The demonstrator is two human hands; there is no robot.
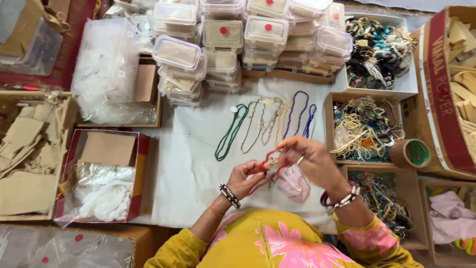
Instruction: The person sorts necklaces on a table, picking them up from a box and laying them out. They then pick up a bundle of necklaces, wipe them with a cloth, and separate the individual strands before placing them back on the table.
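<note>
A red bead necklace (pixel 267 166) hangs between both hands, the left hand (pixel 246 179) pinching its lower loop and the right hand (pixel 308 160) pinching its top, above a pink pouch (pixel 293 184). Just beyond them a row of necklaces (pixel 263 123) lies on the white cloth (pixel 188 164), with bare cloth left of the hands. Boxes of jewellery (pixel 364 130) crowd the right edge, and stacked plastic containers (pixel 238 39) line the far edge.

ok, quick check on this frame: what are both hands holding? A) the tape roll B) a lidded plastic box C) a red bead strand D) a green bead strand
C: the left hand and right hand both pinch a red bead strand over the white cloth; the green strand lies flat on the cloth, and the tape roll sits untouched to the right.
</note>
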